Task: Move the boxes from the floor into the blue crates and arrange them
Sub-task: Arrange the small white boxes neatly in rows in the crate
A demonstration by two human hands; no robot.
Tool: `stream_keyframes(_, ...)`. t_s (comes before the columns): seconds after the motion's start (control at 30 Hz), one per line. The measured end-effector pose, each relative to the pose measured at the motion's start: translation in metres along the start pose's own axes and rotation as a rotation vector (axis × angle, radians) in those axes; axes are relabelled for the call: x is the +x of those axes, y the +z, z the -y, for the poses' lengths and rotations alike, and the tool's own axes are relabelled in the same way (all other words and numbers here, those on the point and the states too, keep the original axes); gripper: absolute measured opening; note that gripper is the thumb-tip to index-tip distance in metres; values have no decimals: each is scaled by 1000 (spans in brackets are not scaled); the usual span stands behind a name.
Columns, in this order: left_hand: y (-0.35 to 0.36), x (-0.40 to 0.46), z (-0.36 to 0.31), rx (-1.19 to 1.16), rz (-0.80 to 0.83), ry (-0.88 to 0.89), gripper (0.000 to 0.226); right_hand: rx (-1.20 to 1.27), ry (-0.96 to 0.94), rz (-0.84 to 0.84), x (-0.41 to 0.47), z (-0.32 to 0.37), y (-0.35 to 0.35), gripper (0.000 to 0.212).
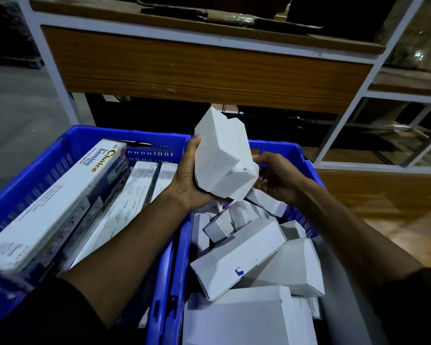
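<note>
I see my left hand (188,180) raised above the divide between two blue slatted plastic crates, forearm reaching in from the lower left, palm turned right and fingers curled around the side of a plain white cardboard box (222,155). The box is held tilted, its far end lifted toward the wooden desk panel (204,68) behind. My right hand (276,176) comes in from the lower right with the wrist bent, fingers loosely curled and partly spread just beside the box's lower right corner; I cannot tell whether they touch it. Below both hands, the right blue crate (295,150) holds a loose jumble of small white cartons (239,255), lying at mixed angles. The left blue crate (60,150) holds long printed boxes (57,205), laid lengthwise side by side.
</note>
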State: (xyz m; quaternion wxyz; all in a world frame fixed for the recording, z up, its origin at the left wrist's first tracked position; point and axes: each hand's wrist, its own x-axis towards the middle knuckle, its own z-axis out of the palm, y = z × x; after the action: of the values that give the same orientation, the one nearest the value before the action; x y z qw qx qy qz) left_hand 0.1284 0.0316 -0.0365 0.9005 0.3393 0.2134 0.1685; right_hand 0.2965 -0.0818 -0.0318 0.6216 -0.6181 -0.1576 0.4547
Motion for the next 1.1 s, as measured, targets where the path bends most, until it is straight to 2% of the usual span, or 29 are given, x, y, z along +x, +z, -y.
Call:
stream_keyframes(0.1,2,-3,-1,-21,14,-4,54,-13,5,8,2,-2,6,23)
stream_keyframes(0.2,-1,-3,-2,-49,25,8,60,-34,-8,13,1,-3,9,27)
stream_keyframes(0.3,-4,-2,-2,-84,44,49,67,-175,-53,57,-2,-4,9,28)
stream_keyframes(0.4,-4,-5,-3,-100,65,73,61,-472,-121,67,-1,-10,7,27)
stream_keyframes(0.53,-6,-4,-4,-108,46,87,67,-1058,-133,99,5,-21,8,24)
stream_keyframes(0.57,-6,-4,-4,-109,43,87,66,-1205,-108,142,4,-24,10,29)
stream_keyframes(0.63,-5,-5,-4,-110,43,83,63,-1434,-78,231,7,-30,13,59)
stream_keyframes(0.67,-4,-5,-4,-106,41,87,63,-1504,-85,246,7,-31,15,64)
stream_keyframes(0.77,-4,-4,-2,-96,36,110,62,-1567,-119,241,-1,-22,21,34)
stream_keyframes(0.8,-3,-5,-2,-88,37,116,61,-1558,-134,251,0,-20,19,29)
stream_keyframes(0.93,-2,-9,-3,-90,28,134,59,-1624,-170,281,0,-19,22,36)
stream_keyframes(1.03,-3,-9,-4,-98,9,117,56,-1660,-90,279,17,-30,18,44)
stream_keyframes(1.1,-3,-9,-4,-93,1,116,54,-1660,-33,265,9,-31,25,41)
